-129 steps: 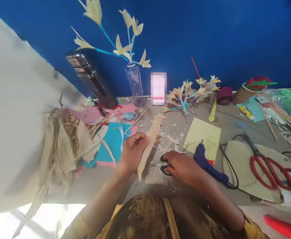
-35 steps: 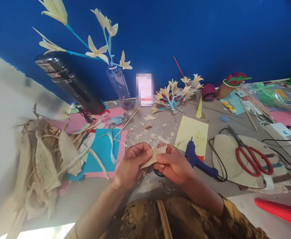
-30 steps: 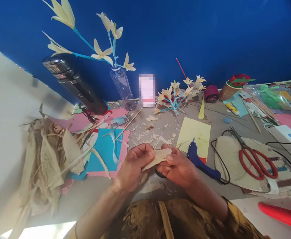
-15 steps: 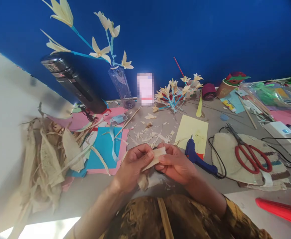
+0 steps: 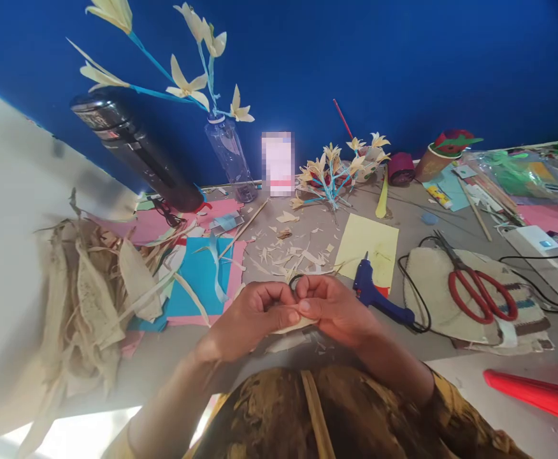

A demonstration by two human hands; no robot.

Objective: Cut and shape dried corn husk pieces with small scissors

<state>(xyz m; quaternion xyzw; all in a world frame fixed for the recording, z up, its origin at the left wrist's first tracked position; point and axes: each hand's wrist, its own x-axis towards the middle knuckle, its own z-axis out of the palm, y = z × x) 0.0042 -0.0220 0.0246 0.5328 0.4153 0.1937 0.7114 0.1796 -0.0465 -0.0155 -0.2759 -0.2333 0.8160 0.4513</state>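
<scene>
Pinching a pale husk strip (image 5: 298, 326) between left hand (image 5: 260, 312) and right hand (image 5: 334, 311), low over the table (image 5: 164, 364), apparently to steady it from both sides; too covered to judge its shape.

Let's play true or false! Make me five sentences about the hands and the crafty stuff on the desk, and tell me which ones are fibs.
1. The left hand and the right hand both hold the pale piece. True.
2. The red-handled scissors lie on the teal paper. False: the scissors lie on the cream cloth, on the right side.
3. The blue glue gun is nearer the right hand than the left hand. True.
4. The flowers in the clear bottle are bright red. False: they are pale cream.
5. The dark flask is to the left of the clear bottle. True.
</scene>
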